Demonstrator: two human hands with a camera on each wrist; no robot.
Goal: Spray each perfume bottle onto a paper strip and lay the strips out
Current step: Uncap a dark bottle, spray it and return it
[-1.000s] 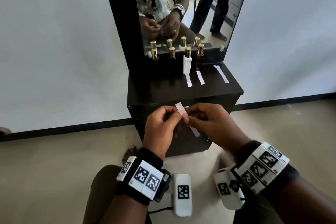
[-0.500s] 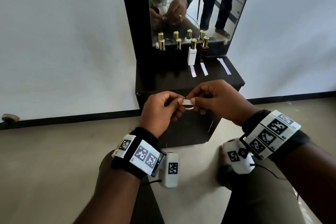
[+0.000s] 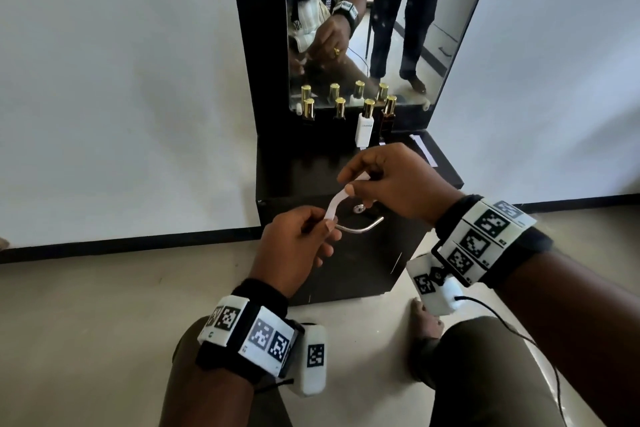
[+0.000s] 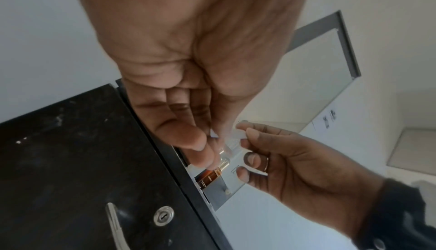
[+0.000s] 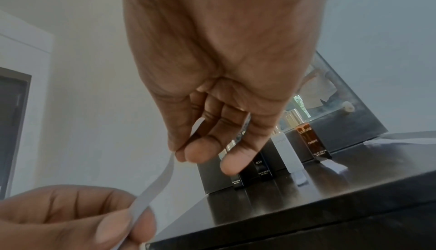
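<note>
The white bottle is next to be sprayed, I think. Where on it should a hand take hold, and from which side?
Grip the white bottle around its flat-sided body, below the gold cap, coming from the front. It stands upright against the mirror, so the back is blocked, and the amber bottle stands close on its right, so a front approach looks easiest. Both hands now pinch a paper strip.

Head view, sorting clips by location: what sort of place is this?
Probably a plain indoor room with a dressing unit: a dark cabinet topped by a mirror, four perfume bottles lined up before it, bare white walls and floor around.
</note>
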